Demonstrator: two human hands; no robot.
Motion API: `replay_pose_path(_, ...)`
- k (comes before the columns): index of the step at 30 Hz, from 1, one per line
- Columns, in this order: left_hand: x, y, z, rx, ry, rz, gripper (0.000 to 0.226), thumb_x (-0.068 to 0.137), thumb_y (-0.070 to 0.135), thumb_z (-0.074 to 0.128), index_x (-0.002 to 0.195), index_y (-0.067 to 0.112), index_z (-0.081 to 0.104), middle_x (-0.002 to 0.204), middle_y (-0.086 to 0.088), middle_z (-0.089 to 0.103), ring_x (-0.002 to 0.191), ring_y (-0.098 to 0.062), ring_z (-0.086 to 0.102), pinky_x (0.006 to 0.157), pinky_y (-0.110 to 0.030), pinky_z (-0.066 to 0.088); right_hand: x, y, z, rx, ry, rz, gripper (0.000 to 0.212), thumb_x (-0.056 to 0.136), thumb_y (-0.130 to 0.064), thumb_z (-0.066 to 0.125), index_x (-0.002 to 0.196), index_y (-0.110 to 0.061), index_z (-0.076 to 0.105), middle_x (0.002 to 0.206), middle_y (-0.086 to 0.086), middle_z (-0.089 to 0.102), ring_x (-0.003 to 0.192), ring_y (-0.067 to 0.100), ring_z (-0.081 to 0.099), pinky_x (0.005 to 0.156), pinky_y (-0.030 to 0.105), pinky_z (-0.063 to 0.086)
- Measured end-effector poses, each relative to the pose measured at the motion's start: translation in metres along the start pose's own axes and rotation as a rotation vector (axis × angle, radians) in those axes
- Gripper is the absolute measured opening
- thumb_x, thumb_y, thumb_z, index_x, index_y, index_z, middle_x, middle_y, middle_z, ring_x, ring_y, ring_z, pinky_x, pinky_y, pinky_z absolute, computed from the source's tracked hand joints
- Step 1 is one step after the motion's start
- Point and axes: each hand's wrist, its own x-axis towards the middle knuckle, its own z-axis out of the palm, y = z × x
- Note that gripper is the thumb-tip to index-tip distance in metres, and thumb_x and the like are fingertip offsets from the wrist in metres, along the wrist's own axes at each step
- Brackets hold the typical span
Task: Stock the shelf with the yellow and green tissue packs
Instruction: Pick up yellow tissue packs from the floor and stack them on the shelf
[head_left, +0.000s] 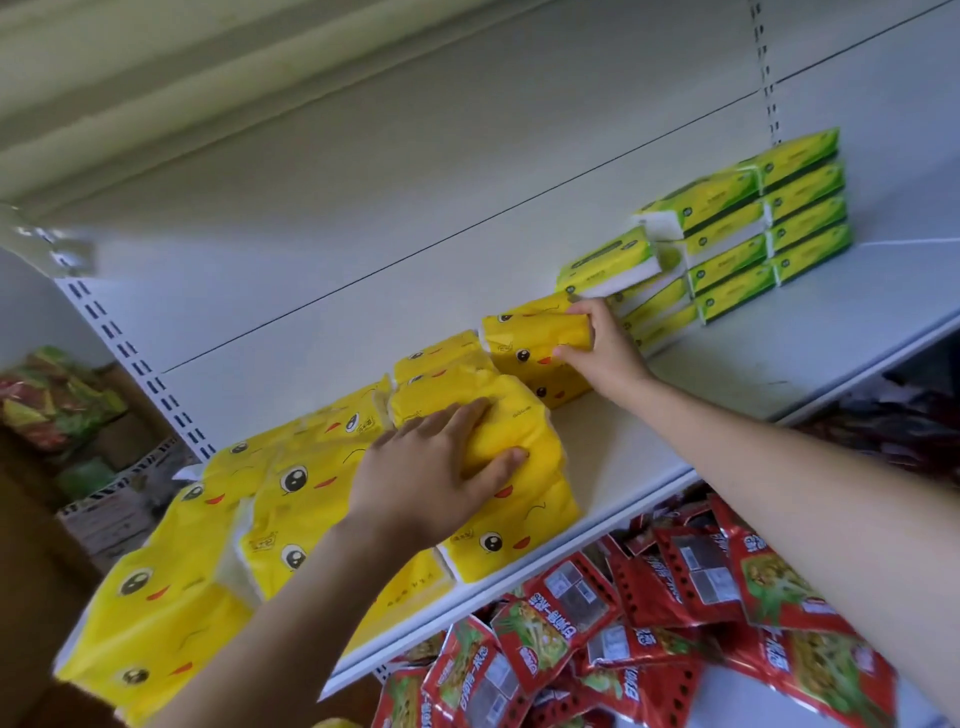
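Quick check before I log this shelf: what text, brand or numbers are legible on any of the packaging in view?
Yellow tissue packs: small boxed logo beside the cartoon face, too blurred to read.
Green tissue packs: round emblem and a line of print, too small to read.
Red snack bags: white Chinese characters and grey barcode stickers, not legible.
Nothing can be quoted with confidence.

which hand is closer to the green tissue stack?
Right. The right hand grips a yellow pack just beside the green stack; the left hand rests on yellow packs farther left.
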Motion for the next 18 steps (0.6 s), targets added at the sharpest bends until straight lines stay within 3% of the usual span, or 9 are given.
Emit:
replay_pose_path(3, -0.001, 0.0, 0.002, 0.006, 0.011, 0.005, 0.069, 0.085, 0.069, 0.024, 0.146, 0.039, 0.017, 0.15, 0.011, 0.034, 0.134, -0.016, 0.038, 0.104, -0.03, 0.034, 0.002, 0.004, 0.007, -0.021, 0.041, 0.018, 0.049, 0.081, -0.007, 0.067, 0.124, -0.008, 0.044, 0.115, 0.008, 0.051, 0.102, 0.023, 0.05, 0.069, 0.023, 0.033)
replay_pose_path(6, 0.0, -0.001, 0.004, 0.011, 0.022, 0.012, 0.069, 0.085, 0.069, 0.023, 0.146, 0.039, 0.016, 0.149, 0.01, 0.035, 0.134, -0.016, 0.039, 0.103, -0.029, 0.036, 0.011, 0.004, 0.008, -0.089, 0.037, 0.02, 0.055, 0.081, -0.008, 0.066, 0.13, -0.011, 0.042, 0.134, 0.013, 0.044, 0.122, 0.027, 0.043, 0.085, 0.023, 0.034)
replay_pose_path(9, 0.0, 0.0, 0.004, 0.014, 0.025, 0.015, 0.069, 0.084, 0.07, 0.023, 0.146, 0.04, 0.015, 0.149, 0.01, 0.035, 0.134, -0.016, 0.038, 0.104, -0.029, 0.035, 0.022, 0.003, 0.008, -0.162, 0.005, 0.049, 0.065, 0.084, -0.015, 0.065, 0.14, -0.016, 0.033, 0.144, 0.009, 0.036, 0.129, 0.026, 0.039, 0.099, 0.031, 0.035)
replay_pose_path(15, 0.0, -0.002, 0.006, 0.027, 0.038, 0.03, 0.069, 0.084, 0.07, 0.022, 0.146, 0.041, 0.014, 0.15, 0.011, 0.034, 0.135, -0.015, 0.038, 0.105, -0.028, 0.033, 0.037, 0.012, 0.011, -0.217, 0.006, 0.129, 0.066, 0.081, -0.026, 0.069, 0.136, -0.009, 0.035, 0.135, 0.013, 0.046, 0.122, 0.031, 0.046, 0.095, 0.036, 0.039)
replay_pose_path(18, 0.0, -0.002, 0.007, 0.032, 0.047, 0.038, 0.073, 0.08, 0.072, 0.017, 0.146, 0.042, 0.013, 0.151, 0.013, 0.032, 0.136, -0.014, 0.036, 0.106, -0.027, 0.033, 0.042, 0.012, 0.019, -0.257, 0.01, 0.113, 0.066, 0.084, -0.024, 0.067, 0.138, -0.004, 0.033, 0.14, 0.016, 0.04, 0.127, 0.031, 0.041, 0.099, 0.037, 0.036)
